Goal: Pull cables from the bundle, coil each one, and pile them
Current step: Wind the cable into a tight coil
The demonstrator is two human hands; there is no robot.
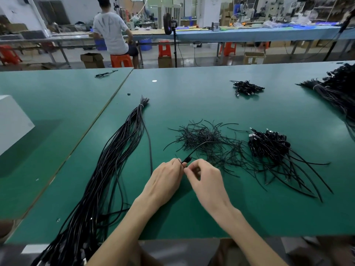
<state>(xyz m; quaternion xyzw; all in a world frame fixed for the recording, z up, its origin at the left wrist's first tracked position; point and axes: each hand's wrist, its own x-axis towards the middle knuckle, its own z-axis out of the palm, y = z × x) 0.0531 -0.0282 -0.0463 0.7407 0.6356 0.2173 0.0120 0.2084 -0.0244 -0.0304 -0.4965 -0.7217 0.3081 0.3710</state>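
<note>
Close before us, our left hand (165, 179) and right hand (205, 177) each pinched one thin black strand (188, 159), with the cable bundle (115, 160) lying just left on the surface (192, 217). Beyond, we judged the loose strands (207, 139) could snag it and drag the coiled pile (269, 144) apart

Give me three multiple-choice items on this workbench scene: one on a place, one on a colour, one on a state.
1. Relative to the left hand and right hand, the long cable bundle lies: A) left B) right C) between them
2. The table top is: A) white B) green C) red
3. Both hands: A) lie flat B) hold scissors C) pinch a wire
Key: 1A, the bundle stretches along the left; 2B, the surface is green throughout; 3C, the fingertips meet on the wire.
</note>
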